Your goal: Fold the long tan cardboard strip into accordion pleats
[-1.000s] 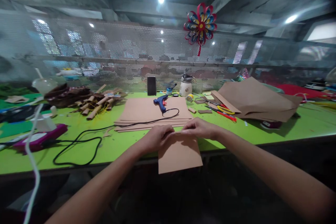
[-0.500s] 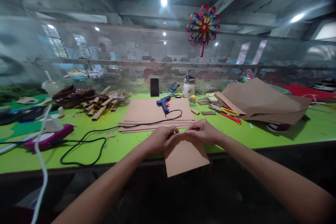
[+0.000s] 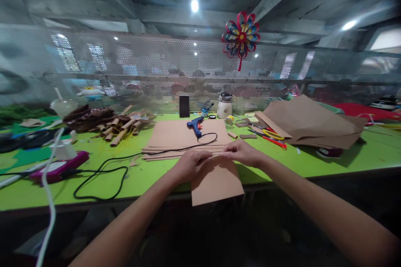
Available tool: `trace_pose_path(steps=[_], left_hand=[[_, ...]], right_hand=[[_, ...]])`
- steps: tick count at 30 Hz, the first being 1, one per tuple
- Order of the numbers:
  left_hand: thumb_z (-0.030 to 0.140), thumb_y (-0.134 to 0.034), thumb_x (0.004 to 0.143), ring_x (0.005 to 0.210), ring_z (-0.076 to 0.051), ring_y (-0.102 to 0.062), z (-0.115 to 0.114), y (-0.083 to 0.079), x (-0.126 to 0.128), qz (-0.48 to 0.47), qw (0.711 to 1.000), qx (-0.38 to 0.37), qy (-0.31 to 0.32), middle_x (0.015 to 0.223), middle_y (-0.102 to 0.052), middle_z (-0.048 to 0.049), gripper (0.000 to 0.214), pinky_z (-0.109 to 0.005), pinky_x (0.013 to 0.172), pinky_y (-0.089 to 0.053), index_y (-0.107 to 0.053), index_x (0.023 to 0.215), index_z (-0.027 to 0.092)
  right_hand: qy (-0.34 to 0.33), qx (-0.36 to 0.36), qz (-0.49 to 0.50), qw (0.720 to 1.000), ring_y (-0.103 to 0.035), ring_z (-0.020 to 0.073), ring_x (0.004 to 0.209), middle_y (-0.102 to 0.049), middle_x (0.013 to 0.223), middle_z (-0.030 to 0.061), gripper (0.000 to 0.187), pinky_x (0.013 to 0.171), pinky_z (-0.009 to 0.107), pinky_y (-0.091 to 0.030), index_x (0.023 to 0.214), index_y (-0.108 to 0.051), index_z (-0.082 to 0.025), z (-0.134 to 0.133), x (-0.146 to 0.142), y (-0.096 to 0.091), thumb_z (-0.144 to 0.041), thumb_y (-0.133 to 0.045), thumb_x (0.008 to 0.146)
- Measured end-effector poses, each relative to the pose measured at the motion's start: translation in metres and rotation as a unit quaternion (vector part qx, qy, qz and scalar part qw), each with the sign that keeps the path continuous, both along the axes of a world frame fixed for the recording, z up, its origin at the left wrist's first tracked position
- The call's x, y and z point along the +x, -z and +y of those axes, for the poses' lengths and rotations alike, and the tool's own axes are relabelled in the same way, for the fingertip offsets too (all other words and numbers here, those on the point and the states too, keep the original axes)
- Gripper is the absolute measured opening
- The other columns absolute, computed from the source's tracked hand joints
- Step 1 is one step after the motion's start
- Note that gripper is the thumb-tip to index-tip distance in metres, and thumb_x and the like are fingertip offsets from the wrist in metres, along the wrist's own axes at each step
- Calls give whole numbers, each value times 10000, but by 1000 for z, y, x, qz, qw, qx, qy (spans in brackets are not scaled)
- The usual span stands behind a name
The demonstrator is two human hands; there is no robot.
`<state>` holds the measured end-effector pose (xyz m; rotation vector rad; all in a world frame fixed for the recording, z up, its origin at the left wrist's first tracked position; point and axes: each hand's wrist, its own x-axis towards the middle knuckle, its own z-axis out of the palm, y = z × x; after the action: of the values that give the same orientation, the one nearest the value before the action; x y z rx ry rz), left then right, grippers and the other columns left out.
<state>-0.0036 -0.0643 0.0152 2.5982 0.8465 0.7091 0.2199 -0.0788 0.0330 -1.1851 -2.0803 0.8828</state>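
A sheet of brown kraft paper (image 3: pixel 216 183) hangs over the table's front edge, its top edge pinched between both hands. My left hand (image 3: pixel 192 163) is closed on the upper left part of that edge. My right hand (image 3: pixel 242 153) pinches the upper right part, fingertips close to the left ones. The edge between them looks narrowly rolled or folded, though fingers hide part of it. Just beyond lies a stack of brown paper sheets (image 3: pixel 169 133), with a blue glue gun (image 3: pixel 196 126) resting on top and its black cord running left.
Rolled paper tubes (image 3: pixel 120 131) and a purple power strip (image 3: pixel 62 169) are on the left. Scissors and pliers with red and yellow handles (image 3: pixel 274 135) lie right of the stack, beside large brown sheets (image 3: pixel 310 121). A phone (image 3: pixel 184 106) and a bottle (image 3: pixel 224 106) stand behind.
The held sheet has shifted slightly left, and its lower edge sits a little higher. Both hands keep their pinch on its top edge. The camera view has moved slightly.
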Motion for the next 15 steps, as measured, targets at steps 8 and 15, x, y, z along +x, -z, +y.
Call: trace_pose_path(steps=[8,15], left_hand=[[409,-404,893,695,-142,-538,3,0,0,12,999,2,-43,747,-639,-38,360,-215,638,-367,-642,796,156],[361,-381,893,655,-126,-486,7,-1,-10,31,998,-35,-34,737,-595,-18,323,-216,611,-340,-595,768,155]], right_hand=[[101,49,46,993,-427,99,520,-553,576,24,367,471,211,-293,681,-659,-94,-8,-2,15,-459,-628,707],[103,73,33,991,-369,82,506,-479,558,-8,360,463,211,-253,697,-655,-103,2,25,22,-447,-577,769]])
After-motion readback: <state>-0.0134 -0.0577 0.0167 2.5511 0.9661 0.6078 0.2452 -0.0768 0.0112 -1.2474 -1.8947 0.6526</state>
